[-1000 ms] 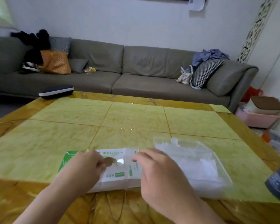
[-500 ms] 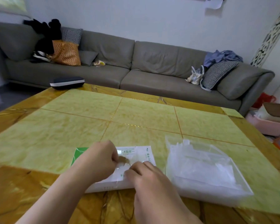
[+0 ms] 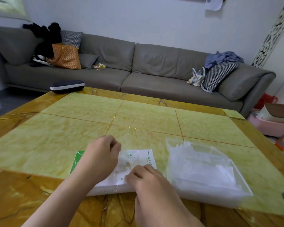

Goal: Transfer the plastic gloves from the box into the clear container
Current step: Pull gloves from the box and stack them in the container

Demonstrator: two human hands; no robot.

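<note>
Yellow-green marble tabletop (image 3: pixel 138 118) carries, nearest at six o'clock, a flat white-and-green box (image 3: pixel 144 158) with both hands on it: the left hand (image 3: pixel 102 156) and the right hand (image 3: pixel 147 179) each have fingers curled together, pinching thin plastic gloves (image 3: pixel 126 163) at the box's opening. Just beside it at three o'clock lies the clear container (image 3: pixel 203 167) holding more film, and a grey sofa (image 3: pixel 154 69) runs along twelve o'clock.
</note>
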